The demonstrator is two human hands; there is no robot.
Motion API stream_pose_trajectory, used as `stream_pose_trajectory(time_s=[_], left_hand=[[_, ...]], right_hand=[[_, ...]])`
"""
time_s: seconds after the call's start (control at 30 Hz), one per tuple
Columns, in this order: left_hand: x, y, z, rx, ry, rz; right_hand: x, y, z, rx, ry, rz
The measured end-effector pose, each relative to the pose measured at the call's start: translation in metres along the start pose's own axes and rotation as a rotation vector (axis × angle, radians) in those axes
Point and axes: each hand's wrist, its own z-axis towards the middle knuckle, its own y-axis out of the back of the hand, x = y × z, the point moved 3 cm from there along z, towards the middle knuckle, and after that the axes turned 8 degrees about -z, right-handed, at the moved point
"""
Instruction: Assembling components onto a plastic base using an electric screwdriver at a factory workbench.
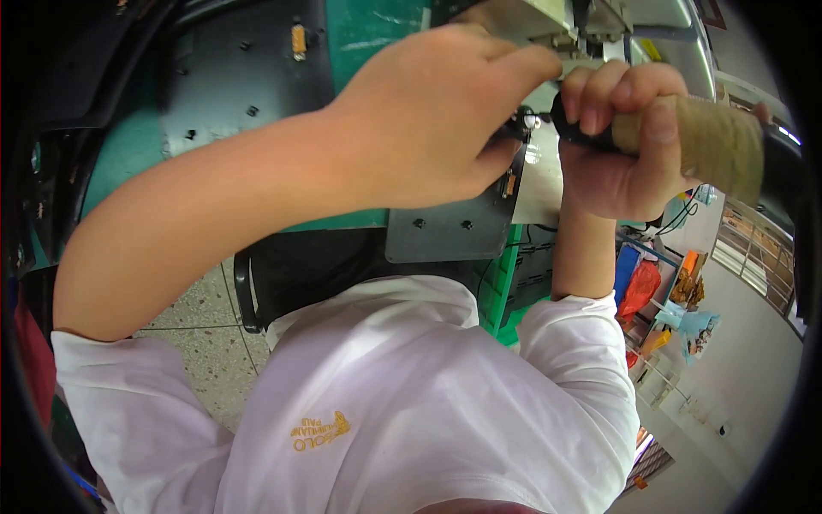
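My right hand [629, 141] is wrapped around a power screwdriver [715, 141]. Its body is bound in beige tape, its nose and rear end are black, and its bit points left. Opposite the bit, my left hand [428, 116] pinches a small dark piece [515, 127] with a shiny round end. The bit and that end are very close; I cannot tell if they touch. Below my left hand lies a dark flat panel [445, 240] with small black studs and an orange connector [510, 183] by its right edge. My left fingers partly hide the small piece.
Another dark panel [240, 68], with studs and an orange connector, lies on the green mat [368, 30] at far left. A metal machine [548, 21] stands beyond my hands. Near my lap are a black chair [321, 257] and a green crate [495, 300]. Shelves with bags stand right.
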Motion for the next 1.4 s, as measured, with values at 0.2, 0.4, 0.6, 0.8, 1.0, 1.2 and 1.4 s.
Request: stream_pose_trajectory(time_s=[0.2,0.4,0.6,0.8,1.0,1.2,1.4], left_hand=[[-0.001,0.003,-0.005,0.027,0.054,0.011],[-0.005,0.001,0.000,0.103,0.065,0.089],[-0.009,0.000,0.000,0.152,0.062,0.152],[-0.016,-0.001,0.004,0.150,-0.028,0.207],[-0.074,0.010,0.023,0.190,-0.281,0.449],[-0.121,0.008,-0.032,0.119,0.152,0.191],[-0.096,-0.026,-0.135,-0.438,1.138,-0.448]], right_hand=[[-0.007,-0.015,-0.005,-0.196,0.023,0.021],[0.010,-0.008,-0.004,-0.358,0.044,-0.017],[0.031,0.070,-0.053,-0.617,0.284,-0.180],[0.014,0.121,-0.103,-1.101,0.133,-0.219],[-0.008,0.166,-0.123,-0.959,0.002,-0.088],[-0.024,0.162,-0.135,-0.979,-0.202,-0.014],[-0.027,0.167,-0.132,-0.947,-0.236,0.042]])
